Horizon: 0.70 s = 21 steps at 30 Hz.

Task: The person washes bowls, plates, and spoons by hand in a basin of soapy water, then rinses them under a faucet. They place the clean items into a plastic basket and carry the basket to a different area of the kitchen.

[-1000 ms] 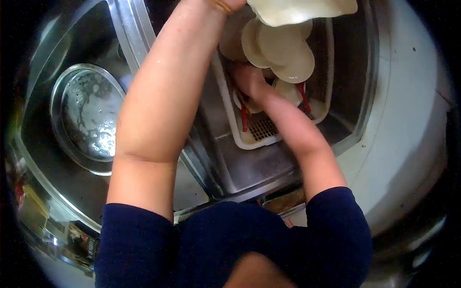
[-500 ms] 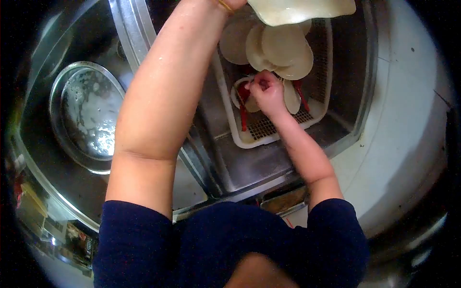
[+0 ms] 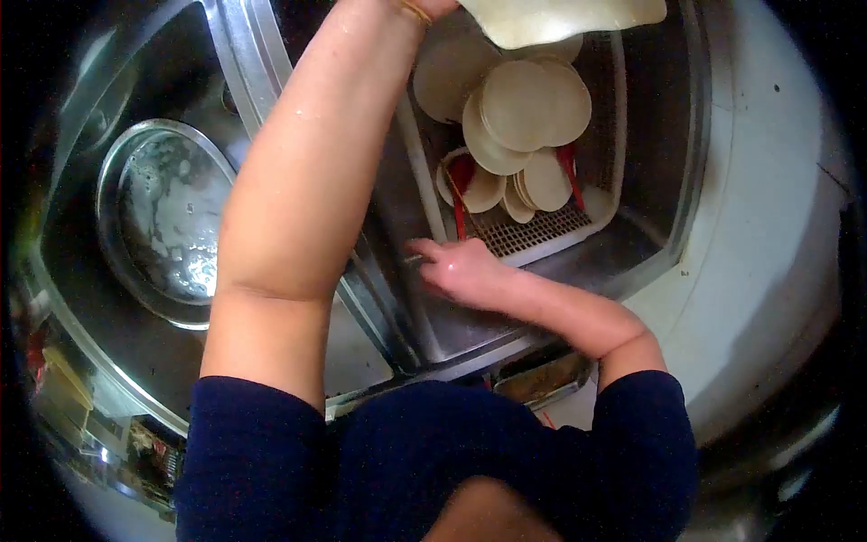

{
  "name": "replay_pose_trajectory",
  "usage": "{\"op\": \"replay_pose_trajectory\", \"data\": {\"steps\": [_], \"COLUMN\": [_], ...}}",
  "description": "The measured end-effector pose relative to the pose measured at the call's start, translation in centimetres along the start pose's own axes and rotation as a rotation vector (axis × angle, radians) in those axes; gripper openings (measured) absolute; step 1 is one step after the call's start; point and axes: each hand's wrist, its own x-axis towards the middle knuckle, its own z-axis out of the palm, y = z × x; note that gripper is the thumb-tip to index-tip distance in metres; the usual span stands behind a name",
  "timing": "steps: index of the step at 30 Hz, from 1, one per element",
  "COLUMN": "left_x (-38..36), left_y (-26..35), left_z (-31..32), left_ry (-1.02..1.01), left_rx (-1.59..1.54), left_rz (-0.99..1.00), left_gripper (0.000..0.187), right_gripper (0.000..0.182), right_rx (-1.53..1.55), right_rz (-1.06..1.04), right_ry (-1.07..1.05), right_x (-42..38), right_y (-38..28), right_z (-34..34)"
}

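At the top edge, my left hand (image 3: 440,7) is only partly in view, holding a pale wavy-edged dish (image 3: 578,16) over the basket. My right hand (image 3: 462,271) is low over the sink, beside the basket's near left corner. Its fingers are drawn together, with a small thin light thing at their tips that I cannot make out. Several cream round plates (image 3: 533,104) overlap inside the white plastic basket (image 3: 567,240). Smaller pale dishes (image 3: 545,181) and red-handled items (image 3: 459,170) lie nearer its front.
The basket stands in the right steel sink basin (image 3: 452,325). A metal divider (image 3: 361,334) separates it from the left basin, which holds a round metal bowl (image 3: 176,208) of sudsy water. A white surface (image 3: 768,181) lies to the right.
My right hand has moved out of the basket, toward me and to the left. The overlapping plates have shifted, and the top ones sit lower. My left hand and its dish have barely moved.
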Motion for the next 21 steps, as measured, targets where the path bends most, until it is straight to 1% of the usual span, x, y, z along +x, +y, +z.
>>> {"op": "replay_pose_trajectory", "data": {"steps": [1, 3, 4, 5, 6, 7, 9, 10, 11, 13, 14, 15, 16, 17, 19, 20, 21], "left_x": [-0.1, -0.2, -0.6, -0.5, -0.5, -0.7, -1.0, -0.9, -0.9, -1.0, -0.9, -0.2, 0.0, 0.0, -0.2, 0.0, 0.0], "left_y": [0.0, 0.3, 0.5, 0.6, 0.8, 0.6, 0.6, 0.5, 0.4, 0.3, 0.9, 1.1, 1.1, 1.0, 0.9, 0.8, 0.8], "left_z": [0.0, 0.3, 1.0, 0.7, 0.5, 1.2, 2.1, 2.4, 2.4, 3.1, 1.9, 0.5, -0.8, -0.9, -0.7, -0.8, -0.9], "left_ry": [0.025, 0.048, 0.063, 0.019, -0.021, -0.002, -0.039, -0.056, -0.033, -0.087, -0.088, 0.185, 0.155, 0.129, 0.074, 0.08, 0.089], "left_rx": [-0.001, -0.007, 0.022, -0.002, -0.021, 0.045, 0.052, 0.055, 0.065, 0.071, 0.058, 0.215, 0.206, 0.194, 0.179, 0.222, 0.262], "left_rz": [0.007, 0.017, 0.005, -0.005, -0.014, -0.001, 0.001, 0.004, 0.027, 0.028, 0.022, 0.168, 0.155, 0.138, 0.101, 0.117, 0.136], "left_gripper": [0.04, 0.04, 0.042, 0.043, 0.044, 0.047, 0.049, 0.05, 0.052, 0.051, 0.051, 0.045, 0.045, 0.045, 0.045, 0.044, 0.044], "right_gripper": [0.038, 0.047, 0.052, 0.054, 0.052, 0.054, 0.065, 0.067, 0.069, 0.072, 0.073, 0.075, 0.077, 0.078, 0.077, 0.077, 0.078], "right_rx": [0.058, 0.092, 0.068, 0.006, 0.126, -0.082, -0.29, -0.344, -0.352, -0.345, -0.356, -0.373, -0.384, -0.393, -0.397, -0.398, -0.437], "right_rz": [0.063, 0.109, 0.078, 0.166, 0.253, 0.539, 0.79, 0.912, 0.997, 1.063, 1.069, 1.03, 0.937, 0.813, 0.494, 0.329, 0.354], "right_ry": [-0.007, 0.213, 0.435, 0.639, 0.768, 0.888, 1.01, 1.003, 0.938, 0.785, 0.685, 0.594, 0.506, 0.414, 0.318, 0.267, 0.35], "right_x": [0.3, 0.6, 0.7, 1.3, 2.0, 3.0, 3.9, 4.7, 5.9, 7.9, 9.2, 9.5, 9.4, 8.6, 6.2, 5.0, 3.6], "right_y": [-0.7, -0.3, 1.0, 3.4, 6.7, 11.1, 17.0, 19.2, 20.1, 19.5, 18.5, 16.8, 15.4, 14.1, 13.0, 13.2, 13.4], "right_z": [-1.9, -3.8, -4.4, -5.2, -6.6, -6.9, -11.0, -12.7, -13.2, -13.7, -13.3, -12.9, -12.4, -11.5, -9.5, -8.7, -7.6]}}
